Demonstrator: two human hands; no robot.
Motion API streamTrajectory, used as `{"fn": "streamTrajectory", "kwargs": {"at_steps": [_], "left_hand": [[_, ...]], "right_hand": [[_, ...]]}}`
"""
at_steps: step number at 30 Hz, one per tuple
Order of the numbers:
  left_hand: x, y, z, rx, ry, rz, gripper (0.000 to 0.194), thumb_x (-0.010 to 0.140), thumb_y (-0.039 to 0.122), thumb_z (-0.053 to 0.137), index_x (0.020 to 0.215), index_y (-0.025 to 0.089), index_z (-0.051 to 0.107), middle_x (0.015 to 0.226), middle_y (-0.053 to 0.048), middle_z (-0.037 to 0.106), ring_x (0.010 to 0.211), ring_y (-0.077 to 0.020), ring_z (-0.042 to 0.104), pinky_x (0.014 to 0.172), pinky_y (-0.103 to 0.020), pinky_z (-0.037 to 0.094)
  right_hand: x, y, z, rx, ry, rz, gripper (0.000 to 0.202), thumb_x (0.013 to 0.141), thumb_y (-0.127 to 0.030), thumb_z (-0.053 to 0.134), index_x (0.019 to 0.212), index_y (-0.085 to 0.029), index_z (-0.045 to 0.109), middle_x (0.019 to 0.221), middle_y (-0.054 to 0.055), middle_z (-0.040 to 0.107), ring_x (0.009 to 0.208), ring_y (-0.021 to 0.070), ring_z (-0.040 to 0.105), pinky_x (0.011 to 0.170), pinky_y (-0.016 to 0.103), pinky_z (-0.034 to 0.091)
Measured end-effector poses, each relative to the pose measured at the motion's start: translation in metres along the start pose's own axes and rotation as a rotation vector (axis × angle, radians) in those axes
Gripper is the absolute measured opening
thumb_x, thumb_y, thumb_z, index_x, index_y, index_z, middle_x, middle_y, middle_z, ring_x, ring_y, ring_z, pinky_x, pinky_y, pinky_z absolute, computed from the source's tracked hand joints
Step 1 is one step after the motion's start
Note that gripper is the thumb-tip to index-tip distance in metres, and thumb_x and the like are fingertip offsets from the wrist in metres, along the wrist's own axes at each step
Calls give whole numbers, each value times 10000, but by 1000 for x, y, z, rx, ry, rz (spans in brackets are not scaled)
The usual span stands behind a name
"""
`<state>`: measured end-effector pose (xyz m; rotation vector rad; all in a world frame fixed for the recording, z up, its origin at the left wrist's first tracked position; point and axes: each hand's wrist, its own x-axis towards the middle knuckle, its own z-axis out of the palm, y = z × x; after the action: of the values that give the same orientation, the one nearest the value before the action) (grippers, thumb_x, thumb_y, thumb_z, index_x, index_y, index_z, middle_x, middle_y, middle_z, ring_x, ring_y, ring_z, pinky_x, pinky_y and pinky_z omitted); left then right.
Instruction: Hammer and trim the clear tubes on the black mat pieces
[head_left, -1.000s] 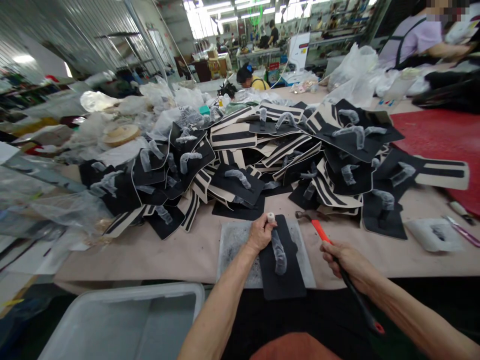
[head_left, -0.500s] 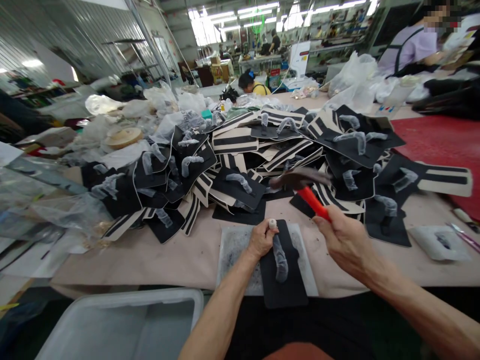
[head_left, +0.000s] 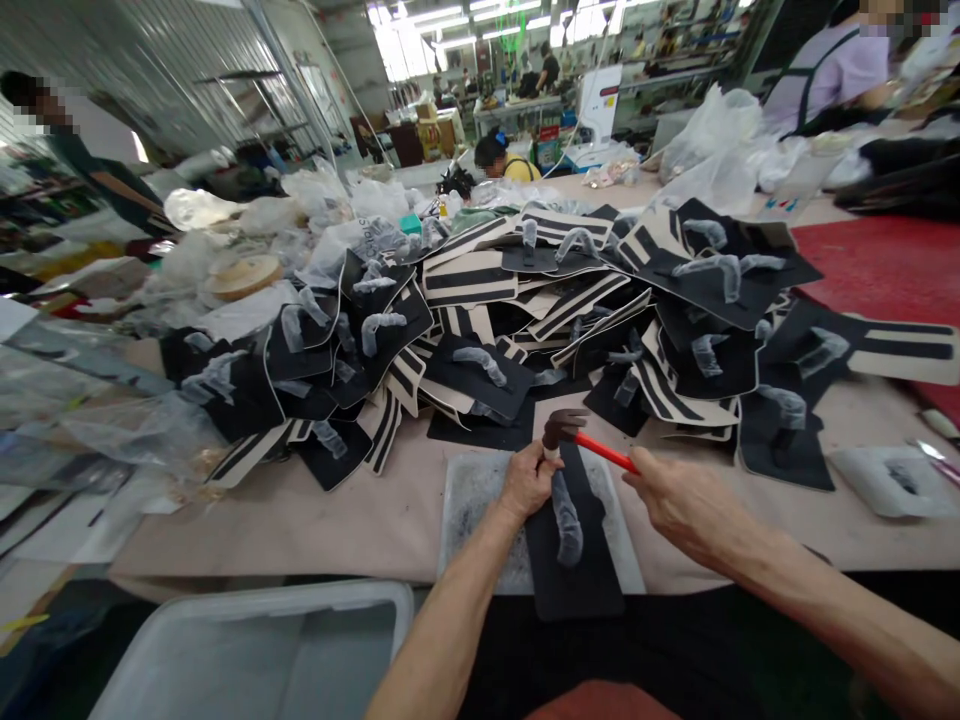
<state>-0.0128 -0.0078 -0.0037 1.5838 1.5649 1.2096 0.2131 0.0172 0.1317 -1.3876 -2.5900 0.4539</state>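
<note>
Hammer (head_left: pixel 600 449) is gripped by the right hand (head_left: pixel 667 492), its fingers closed around the handle, and the hammer is held at the top of a pale rod (head_left: pixel 552 453); whether the two touch cannot be told. The rod is clasped upright in the closed left hand (head_left: pixel 527 480), near the 12 o'clock end of a black panel (head_left: pixel 589 592). This panel is laid over a white slab (head_left: pixel 469 500) on the surface (head_left: pixel 352 530). Striped panels (head_left: pixel 471 280) are heaped at 12 o'clock; a bin (head_left: pixel 262 597) is placed toward 8.
</note>
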Motion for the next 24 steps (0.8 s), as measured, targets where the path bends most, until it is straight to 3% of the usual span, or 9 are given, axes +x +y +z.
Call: {"fn": "streamTrajectory", "kwargs": {"at_steps": [3,7,9,11,13,16,18,20,24], "left_hand": [[0,2,-1,-24,-2,5,94,862,176,583,930,199,643,880,-37,725,822,-194,685,758,-280,515],[-1,3,-2,-67,-8,5,155,865,176,580,1006,197,643,919,-47,731,861,-201,688,800,-299,525],[-1,5,-4,-93,-17,-9,182,861,166,579,1027,195,647,943,-52,733,885,-204,690,826,-309,529],[-1,9,-6,-137,-39,-36,268,857,162,583,1117,198,635,988,-57,736,924,-206,693,863,-322,534],[1,14,-10,-180,-81,-63,395,853,157,589,1244,207,589,1042,-59,736,971,-205,692,908,-337,533],[5,23,-16,-210,-152,-79,472,834,123,585,1299,207,565,1117,-64,727,1046,-204,676,971,-355,514],[8,26,-19,-211,-173,-98,424,823,98,565,1233,193,608,1116,-69,731,1039,-203,680,959,-352,522],[10,28,-20,-199,-169,-125,359,806,83,555,1137,184,652,1074,-68,745,975,-199,697,898,-334,546],[7,24,-11,-158,-61,-133,219,770,101,614,955,189,691,950,-44,762,868,-191,711,810,-299,561]], "right_hand": [[-6,20,14,137,-55,139,238,951,-408,395,791,-241,453,582,-16,513,504,155,449,518,289,223],[-21,64,50,350,-142,346,321,959,-425,350,728,-235,466,593,-10,528,560,163,535,547,274,368],[-29,86,67,231,-155,405,310,954,-379,363,731,-221,510,590,12,542,548,179,548,550,294,398],[-31,96,78,50,-74,394,250,932,-322,407,826,-185,587,729,88,620,648,225,599,616,342,445],[-28,86,81,-18,65,277,242,913,-285,450,1027,-154,619,1024,180,644,898,293,627,767,414,480],[-12,41,84,187,139,-42,366,898,-210,477,1257,-187,544,1317,156,547,1208,285,521,998,440,439],[1,6,92,333,55,-226,436,863,-126,478,1287,-212,529,1350,108,536,1228,241,500,1028,404,434],[9,-21,107,363,-3,-297,465,836,-70,464,1271,-208,554,1301,95,573,1139,237,522,975,401,458],[11,-35,143,310,65,-279,428,893,-88,438,1294,-158,571,1236,130,616,1021,263,510,892,424,465]]}}
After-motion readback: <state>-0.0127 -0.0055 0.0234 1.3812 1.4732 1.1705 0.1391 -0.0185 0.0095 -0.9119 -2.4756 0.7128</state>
